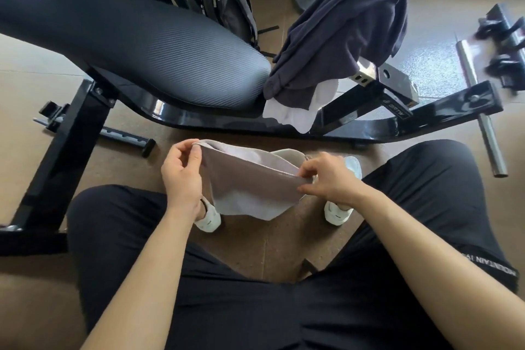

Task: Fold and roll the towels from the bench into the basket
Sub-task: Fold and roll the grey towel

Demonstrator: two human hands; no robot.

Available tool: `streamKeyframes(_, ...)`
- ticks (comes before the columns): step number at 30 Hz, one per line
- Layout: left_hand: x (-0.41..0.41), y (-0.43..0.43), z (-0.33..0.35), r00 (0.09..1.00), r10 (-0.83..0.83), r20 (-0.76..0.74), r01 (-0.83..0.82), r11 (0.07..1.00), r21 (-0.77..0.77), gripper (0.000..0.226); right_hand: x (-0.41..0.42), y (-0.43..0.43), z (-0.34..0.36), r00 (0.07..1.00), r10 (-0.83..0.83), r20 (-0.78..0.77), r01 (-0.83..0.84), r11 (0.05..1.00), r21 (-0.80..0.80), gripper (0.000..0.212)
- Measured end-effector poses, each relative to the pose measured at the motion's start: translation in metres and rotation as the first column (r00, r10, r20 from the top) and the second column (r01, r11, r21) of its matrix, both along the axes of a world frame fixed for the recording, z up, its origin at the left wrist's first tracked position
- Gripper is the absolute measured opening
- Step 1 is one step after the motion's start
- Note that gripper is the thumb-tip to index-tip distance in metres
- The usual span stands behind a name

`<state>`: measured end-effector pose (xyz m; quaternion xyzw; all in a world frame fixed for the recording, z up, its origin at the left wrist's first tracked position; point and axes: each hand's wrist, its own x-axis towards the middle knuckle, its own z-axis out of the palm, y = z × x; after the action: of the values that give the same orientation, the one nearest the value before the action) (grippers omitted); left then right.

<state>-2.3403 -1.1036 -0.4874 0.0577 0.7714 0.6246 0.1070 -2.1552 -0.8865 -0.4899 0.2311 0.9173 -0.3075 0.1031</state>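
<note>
The grey towel [244, 187] hangs just in front of the bench [159, 45], its top edge stretched as the long axis between two pinches. The left hand [181, 176] holds the corner nearer the bench, the right hand [326, 179] the corner farther from it. In my judgement the next fold brings these corners together; a dark blue towel [341, 28] and a white towel [298, 111] lie draped on the bench's end.

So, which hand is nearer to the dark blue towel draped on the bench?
Right. In the view, the right hand is almost directly below the dark blue towel; the left hand is farther off to the left. Both pinch the grey towel.
</note>
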Motion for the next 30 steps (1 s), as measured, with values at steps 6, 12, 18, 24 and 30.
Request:
streamKeyframes(6,-0.017,-0.006,-0.01,0.995,0.103,0.018,-0.102,0.994,-0.044,0.011,0.011,0.018,0.004,0.992,-0.113,-0.057,0.114,0.993,0.011,0.014)
streamKeyframes(12,-0.014,-0.005,-0.012,0.998,0.061,0.005,-0.06,0.994,-0.095,0.011,0.007,0.019,0.009,0.992,-0.114,-0.046,0.12,0.982,0.149,0.035)
streamKeyframes(18,-0.012,-0.005,-0.011,0.999,0.014,-0.029,-0.017,0.995,-0.098,0.011,0.008,0.025,0.006,0.963,-0.226,-0.144,0.247,0.957,0.152,0.007)
streamKeyframes(24,-0.012,-0.004,-0.002,0.993,0.015,-0.118,-0.023,0.997,-0.068,0.011,0.004,0.042,0.007,0.832,-0.437,-0.341,0.405,0.899,-0.163,0.006)
streamKeyframes(30,-0.028,0.001,-0.01,0.96,-0.279,-0.016,0.257,0.902,-0.347,0.012,-0.006,0.054,0.018,0.948,-0.242,-0.205,0.245,0.969,-0.006,0.01)
